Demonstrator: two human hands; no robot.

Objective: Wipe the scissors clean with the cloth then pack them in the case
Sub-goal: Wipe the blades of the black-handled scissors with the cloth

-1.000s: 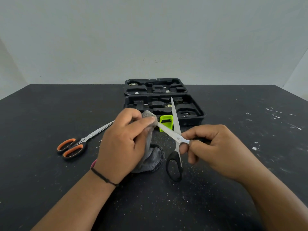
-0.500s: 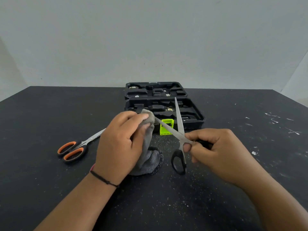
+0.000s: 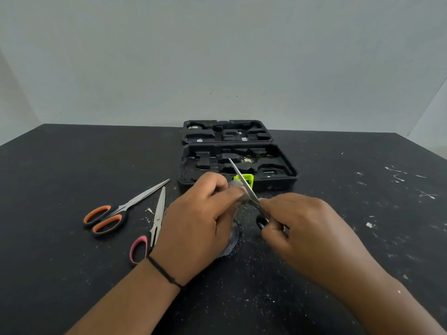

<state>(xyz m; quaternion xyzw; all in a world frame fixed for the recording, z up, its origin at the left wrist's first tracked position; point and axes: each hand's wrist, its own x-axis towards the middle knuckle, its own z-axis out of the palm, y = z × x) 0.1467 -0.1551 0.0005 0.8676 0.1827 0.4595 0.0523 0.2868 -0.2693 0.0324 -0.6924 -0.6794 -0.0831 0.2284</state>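
Three scissors in view. Right hand (image 3: 300,228) grips black scissors (image 3: 244,182) by the handle, blade pointing up and away over the case (image 3: 278,180). Left hand (image 3: 200,221) pinches cloth (image 3: 238,187) around the blade near the pivot; cloth hangs under the palm to the desk (image 3: 72,165). Orange scissors (image 3: 113,213) and pink scissors (image 3: 151,230) lie left of left hand. Case open, just beyond both hands.

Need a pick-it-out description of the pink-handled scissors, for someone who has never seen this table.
Start at the open black case at the back of the black table and come toward the camera, left of the left hand. Two pairs of scissors lie there; the pink-handled scissors are the nearer pair, beside the left wrist, blades pointing away. The orange-handled scissors lie farther left.
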